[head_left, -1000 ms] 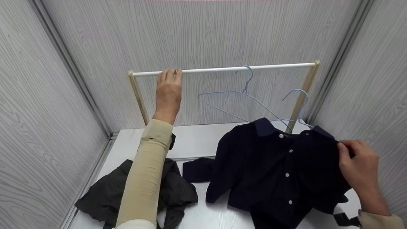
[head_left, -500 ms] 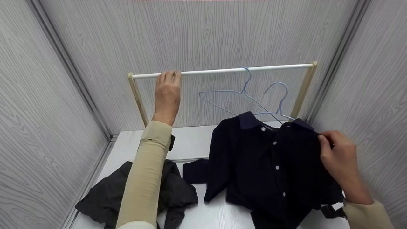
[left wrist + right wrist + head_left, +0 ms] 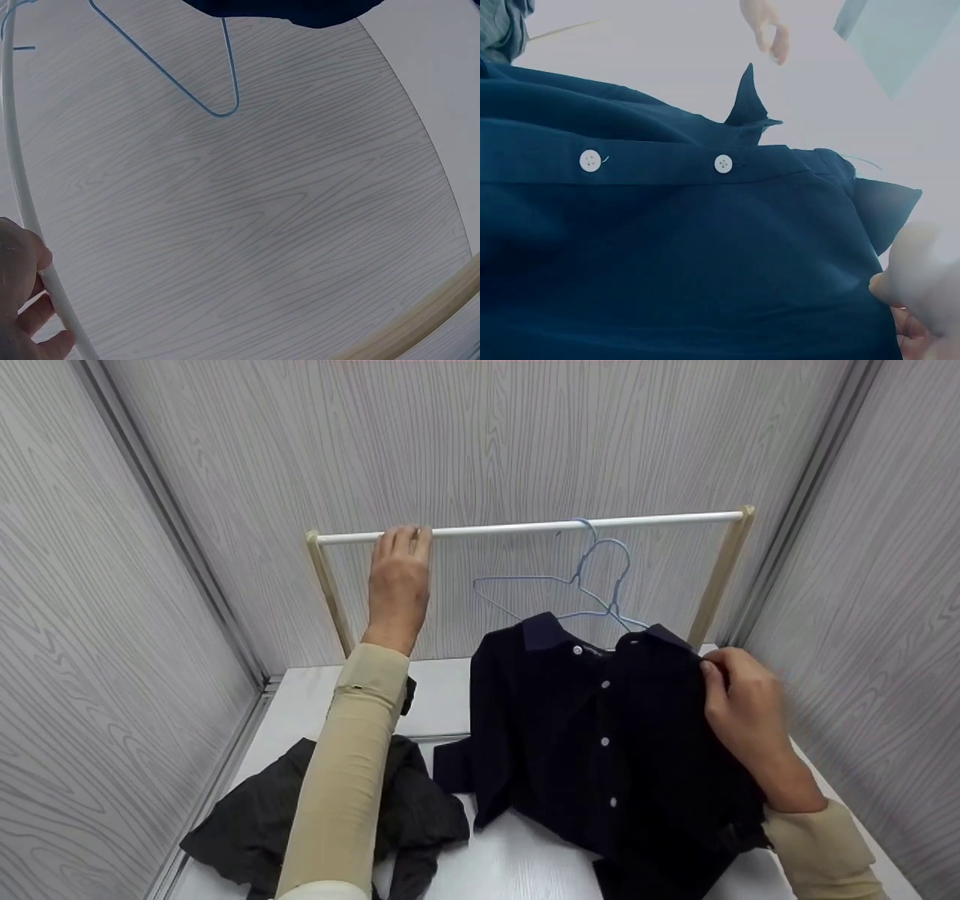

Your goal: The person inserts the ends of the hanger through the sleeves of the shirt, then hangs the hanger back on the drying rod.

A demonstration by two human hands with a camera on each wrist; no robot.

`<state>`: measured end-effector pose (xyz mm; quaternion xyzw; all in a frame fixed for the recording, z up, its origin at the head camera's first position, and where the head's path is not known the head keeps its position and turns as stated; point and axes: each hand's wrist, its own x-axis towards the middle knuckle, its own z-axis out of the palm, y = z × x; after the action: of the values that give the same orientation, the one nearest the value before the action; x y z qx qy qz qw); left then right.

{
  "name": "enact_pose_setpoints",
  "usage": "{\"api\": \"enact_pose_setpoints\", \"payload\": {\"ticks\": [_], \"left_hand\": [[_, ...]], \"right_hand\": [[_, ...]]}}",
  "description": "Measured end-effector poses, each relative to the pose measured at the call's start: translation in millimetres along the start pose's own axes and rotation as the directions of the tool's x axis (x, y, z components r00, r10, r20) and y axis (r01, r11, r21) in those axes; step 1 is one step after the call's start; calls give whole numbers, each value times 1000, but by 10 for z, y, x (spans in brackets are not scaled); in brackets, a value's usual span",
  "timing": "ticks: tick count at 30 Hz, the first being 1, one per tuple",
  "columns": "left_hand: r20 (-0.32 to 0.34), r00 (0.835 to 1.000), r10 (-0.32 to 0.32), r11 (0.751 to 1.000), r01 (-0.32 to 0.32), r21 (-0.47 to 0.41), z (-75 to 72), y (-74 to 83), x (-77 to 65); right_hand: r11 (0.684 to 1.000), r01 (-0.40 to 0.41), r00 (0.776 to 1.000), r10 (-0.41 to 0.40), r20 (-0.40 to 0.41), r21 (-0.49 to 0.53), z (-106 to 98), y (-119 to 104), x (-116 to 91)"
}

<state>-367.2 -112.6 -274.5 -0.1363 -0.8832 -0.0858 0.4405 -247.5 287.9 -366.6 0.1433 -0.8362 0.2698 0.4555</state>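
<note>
A dark navy shirt (image 3: 555, 720) with white buttons and a collar is on a blue wire hanger (image 3: 619, 577), whose hook is off the rail. At the shoulder on the right side, my right hand (image 3: 750, 712) pinches the shirt, thumb in front; the right wrist view shows the same pinch beside the collar (image 3: 885, 210). My left hand (image 3: 400, 577) grips the white rail (image 3: 495, 530) near its left end. In the left wrist view, thumb and fingers lie around the rail (image 3: 19, 172). A second blue hanger (image 3: 517, 578) hangs from the rail behind the shirt.
A crumpled dark grey garment (image 3: 255, 802) lies on the white tabletop (image 3: 300, 690) at left, partly behind my left sleeve. Wooden posts (image 3: 724, 570) carry the rail. Grey wood-patterned panels (image 3: 480, 442) enclose the back and both sides.
My right hand has moved left and slightly up with the shirt and its hanger, bringing that hook close to the hanging one. The left hand stays on the rail.
</note>
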Motion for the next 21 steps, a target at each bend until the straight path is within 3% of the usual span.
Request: {"api": "enact_pose_setpoints", "payload": {"ticks": [9, 21], "left_hand": [[-9, 1000, -2, 1000, 2, 9, -5, -12, 12], [-26, 1000, 3, 1000, -3, -15, -3, -3, 28]], "right_hand": [[1000, -4, 995, 4, 96, 1, 227, -197, 164], [999, 13, 992, -18, 126, 35, 556, -505, 442]]}}
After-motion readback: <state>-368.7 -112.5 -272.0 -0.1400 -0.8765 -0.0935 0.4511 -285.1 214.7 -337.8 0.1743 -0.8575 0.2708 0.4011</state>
